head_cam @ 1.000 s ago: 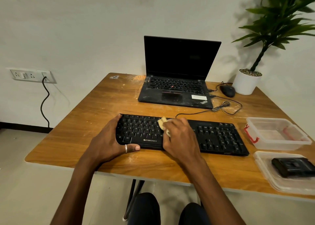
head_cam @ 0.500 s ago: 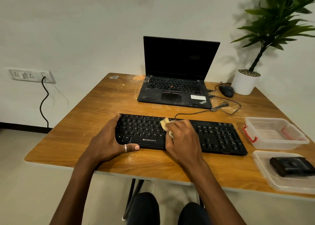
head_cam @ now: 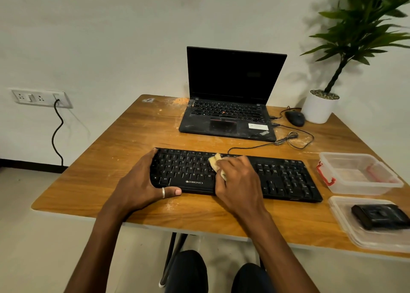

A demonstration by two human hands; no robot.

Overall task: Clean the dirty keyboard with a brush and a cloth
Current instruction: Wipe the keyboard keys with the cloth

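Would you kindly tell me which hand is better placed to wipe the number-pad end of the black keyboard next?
The right hand: it holds the pale yellow cloth on the middle of the black keyboard, nearer the number pad. The left hand grips the keyboard's left end, likely steadying it.

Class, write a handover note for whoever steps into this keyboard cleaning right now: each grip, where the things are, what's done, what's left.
Left grip: holds the keyboard by its left end.
Right grip: presses the cloth onto the middle keys.
Keyboard lies near the table front edge. No brush plainly visible; a black object I cannot identify sits in the clear tray at right.
Done: cloth wiping under way at the middle.
Left: probably the right-hand keys; crumbs lie on the table.
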